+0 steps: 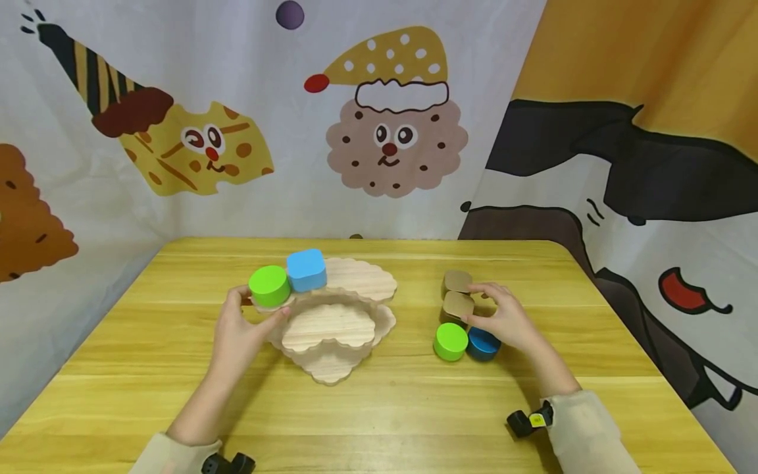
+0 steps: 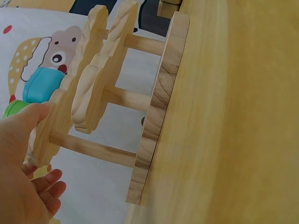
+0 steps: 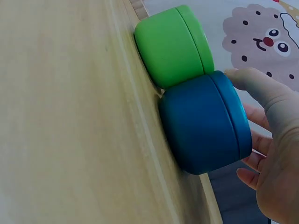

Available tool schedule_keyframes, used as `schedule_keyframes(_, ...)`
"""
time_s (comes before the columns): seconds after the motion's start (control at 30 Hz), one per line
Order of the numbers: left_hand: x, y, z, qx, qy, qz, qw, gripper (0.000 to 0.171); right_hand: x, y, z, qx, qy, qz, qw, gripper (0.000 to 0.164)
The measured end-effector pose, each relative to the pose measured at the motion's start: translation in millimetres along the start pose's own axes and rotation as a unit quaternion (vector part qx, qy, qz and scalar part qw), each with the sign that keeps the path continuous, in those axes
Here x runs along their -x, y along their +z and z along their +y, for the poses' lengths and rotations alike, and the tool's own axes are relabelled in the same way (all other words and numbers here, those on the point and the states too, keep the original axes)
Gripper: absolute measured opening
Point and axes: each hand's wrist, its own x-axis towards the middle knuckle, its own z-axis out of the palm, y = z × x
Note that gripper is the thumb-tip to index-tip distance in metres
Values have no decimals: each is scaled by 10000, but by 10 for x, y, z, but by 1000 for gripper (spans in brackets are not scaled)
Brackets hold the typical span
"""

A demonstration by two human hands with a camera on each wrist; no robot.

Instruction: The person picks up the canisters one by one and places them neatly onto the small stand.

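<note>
My left hand (image 1: 239, 329) grips the left edge of a tiered wooden stand (image 1: 328, 327) with scalloped shelves, thumb on top and fingers below. On its upper shelf sit a round green tin (image 1: 269, 286) and a squarish light-blue tin (image 1: 306, 270). Over on the right, my right hand (image 1: 503, 316) has thumb and index finger around the right side of the nearer brown tin (image 1: 458, 306). Behind that stands another brown tin (image 1: 457, 281). In front are a green lidded tin (image 3: 173, 49) and a dark blue one (image 3: 203, 123), side by side beneath the right hand.
The wooden table (image 1: 385, 428) reaches back to a hanging cloth (image 1: 403, 217) printed with cartoon food. Below the top shelf, the stand has a middle shelf (image 2: 93, 93) and a base (image 2: 159, 107) joined by wooden posts. Small black cameras (image 1: 524, 423) are strapped at both wrists.
</note>
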Motion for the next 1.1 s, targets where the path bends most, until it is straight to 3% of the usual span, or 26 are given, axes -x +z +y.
schedule_keyframes(0.37,6,-1,12,19,7,10,10000,75,-7,28,77,89,255,-90,9996,61)
schedule_keyframes(1.1,8,2,6,18,-24,-19,10000,76,14,122,100,-106,266,-60,9996,58)
